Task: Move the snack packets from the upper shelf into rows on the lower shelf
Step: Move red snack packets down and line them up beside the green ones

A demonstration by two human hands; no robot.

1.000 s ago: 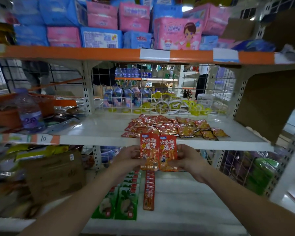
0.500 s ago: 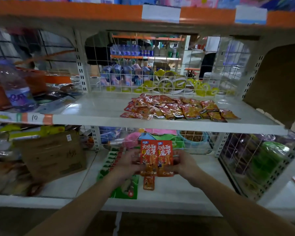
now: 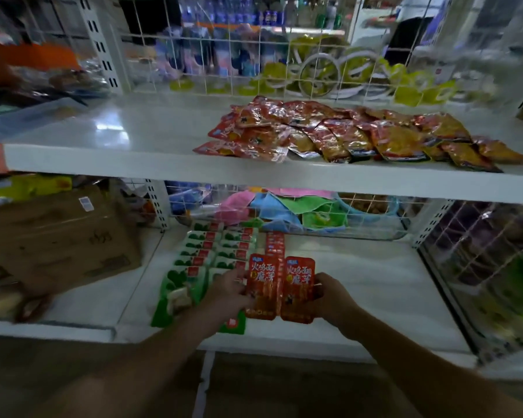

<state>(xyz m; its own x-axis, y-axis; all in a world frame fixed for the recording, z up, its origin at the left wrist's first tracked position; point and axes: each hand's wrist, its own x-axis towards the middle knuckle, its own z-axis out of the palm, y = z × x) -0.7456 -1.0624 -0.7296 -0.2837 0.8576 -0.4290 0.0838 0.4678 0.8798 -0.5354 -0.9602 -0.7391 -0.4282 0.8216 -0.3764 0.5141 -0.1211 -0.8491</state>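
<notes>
Two orange-red snack packets are held side by side just above the lower shelf. My left hand grips the left packet and my right hand grips the right packet. Behind them a row of red packets runs toward the back of the shelf. Two rows of green packets lie to its left. A loose pile of red and orange packets lies on the upper shelf.
A brown cardboard box stands on the lower shelf at the left. A wire mesh back panel with coloured cloths behind it closes the rear. A wire side panel bounds the right. The lower shelf's right half is bare white surface.
Both hands have carried the two packets down from the upper shelf's front edge to just above the lower shelf. The view has tilted down and moved closer.
</notes>
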